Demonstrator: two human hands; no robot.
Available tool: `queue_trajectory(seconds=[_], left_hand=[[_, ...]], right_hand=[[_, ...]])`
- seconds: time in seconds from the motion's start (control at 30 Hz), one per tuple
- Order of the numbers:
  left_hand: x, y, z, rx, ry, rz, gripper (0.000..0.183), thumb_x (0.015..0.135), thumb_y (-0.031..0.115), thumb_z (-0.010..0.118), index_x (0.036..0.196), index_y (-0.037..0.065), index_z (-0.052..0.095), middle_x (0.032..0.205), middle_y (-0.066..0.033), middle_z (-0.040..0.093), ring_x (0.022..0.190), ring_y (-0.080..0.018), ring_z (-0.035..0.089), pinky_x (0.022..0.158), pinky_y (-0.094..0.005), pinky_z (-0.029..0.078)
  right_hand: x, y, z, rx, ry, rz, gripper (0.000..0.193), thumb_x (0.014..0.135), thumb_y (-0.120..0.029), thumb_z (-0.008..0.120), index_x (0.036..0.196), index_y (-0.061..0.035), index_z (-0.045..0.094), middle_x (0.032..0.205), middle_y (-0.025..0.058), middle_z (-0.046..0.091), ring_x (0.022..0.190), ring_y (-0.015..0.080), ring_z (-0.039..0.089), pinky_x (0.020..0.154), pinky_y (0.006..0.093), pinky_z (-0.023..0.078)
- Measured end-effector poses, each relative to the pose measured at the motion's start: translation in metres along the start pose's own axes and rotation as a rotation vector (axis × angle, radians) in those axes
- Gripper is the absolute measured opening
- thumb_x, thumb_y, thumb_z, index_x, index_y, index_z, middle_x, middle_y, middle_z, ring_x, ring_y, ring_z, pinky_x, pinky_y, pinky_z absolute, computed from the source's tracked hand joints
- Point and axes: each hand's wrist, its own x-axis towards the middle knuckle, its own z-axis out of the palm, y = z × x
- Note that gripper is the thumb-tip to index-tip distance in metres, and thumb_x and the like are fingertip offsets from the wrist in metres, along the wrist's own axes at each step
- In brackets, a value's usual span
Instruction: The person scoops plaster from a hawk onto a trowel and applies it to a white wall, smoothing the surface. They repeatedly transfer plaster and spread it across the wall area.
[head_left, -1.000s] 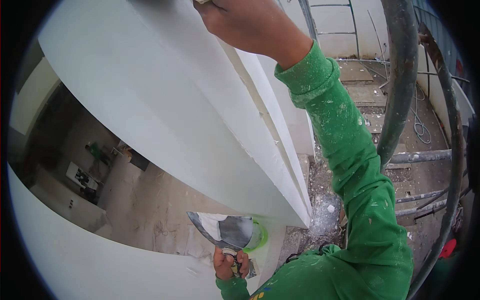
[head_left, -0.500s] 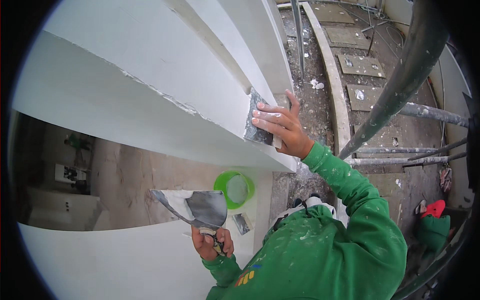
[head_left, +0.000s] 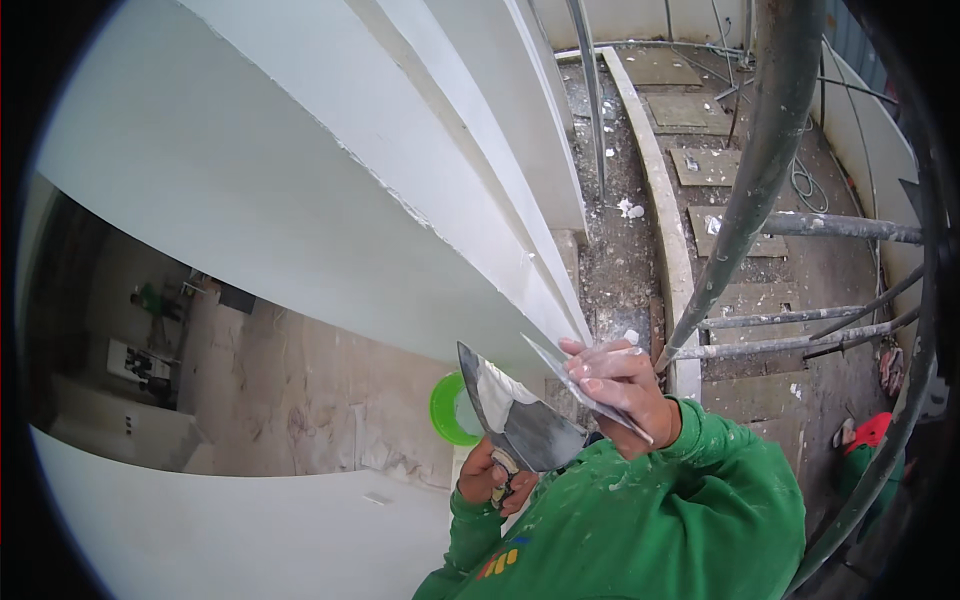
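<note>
My left hand [head_left: 497,478] is closed round the handle of a wide putty knife [head_left: 530,428], whose blade points up and away with white plaster on one part. In my right hand [head_left: 625,388] is a thin flat scraper plate [head_left: 575,385], pinched between fingers and thumb and seen nearly edge-on. The plate sits just right of the putty knife, close to its blade; I cannot tell whether they touch. Beyond both tools runs a white wall edge [head_left: 400,205] with a rough plaster line and a recessed groove.
A green bucket [head_left: 452,412] stands left of the putty knife, partly hidden. Scaffold poles [head_left: 745,190] cross the right side. Below lies a debris-spotted floor with boards [head_left: 705,167] and a low kerb [head_left: 655,150]. Another person in a red cap [head_left: 872,430] is at the lower right.
My right hand has drawn the scraper plate off the wall, back toward me and beside the putty knife. My left hand has shifted right, and the knife blade has turned. The view has shifted too.
</note>
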Motion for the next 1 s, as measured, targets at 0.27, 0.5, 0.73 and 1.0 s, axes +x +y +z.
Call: queue_trajectory(seconds=[0.27,0.5,0.73,1.0], left_hand=[[-0.021,0.034,-0.014,0.096,-0.322,0.261,0.038,0.092,0.014,0.054,0.122,-0.005,0.039,0.068,-0.0155,0.047,0.035,-0.0153,0.040,0.026,-0.0293,0.030],[-0.017,0.034,0.005,0.214,-0.047,0.355,0.057,0.090,0.023,0.060,0.131,-0.001,0.030,0.069,-0.0122,0.045,0.036,-0.0165,0.041,0.027,-0.0283,0.032],[-0.035,0.026,0.005,0.256,0.142,0.348,0.061,0.090,0.024,0.060,0.136,0.004,0.026,0.071,-0.0107,0.043,0.038,-0.0171,0.042,0.027,-0.0288,0.035],[-0.041,0.022,-0.006,0.234,0.210,0.321,0.060,0.091,0.021,0.056,0.138,0.008,0.019,0.075,-0.0125,0.044,0.041,-0.0198,0.044,0.027,-0.0320,0.040]], right_hand=[[0.069,-0.014,-0.056,-0.568,-0.499,-0.009,0.059,0.071,-0.010,0.069,0.128,-0.0101,0.055,0.115,0.0077,0.053,0.113,0.0282,0.049,0.109,0.0557,0.025],[0.293,0.016,-0.048,-0.530,0.307,-0.659,0.045,0.074,0.012,0.053,0.111,-0.0106,0.066,0.104,0.0066,0.065,0.102,0.0272,0.059,0.099,0.0481,0.038],[0.369,-0.015,-0.007,-0.466,0.125,-0.782,0.053,0.075,0.010,0.043,0.125,-0.0033,0.049,0.117,0.0120,0.055,0.114,0.0313,0.049,0.099,0.0505,0.027],[0.188,0.066,-0.007,-0.666,-0.029,-0.325,0.050,0.076,0.005,0.055,0.122,-0.0144,0.059,0.118,0.0012,0.060,0.115,0.0192,0.054,0.110,0.0481,0.016]])
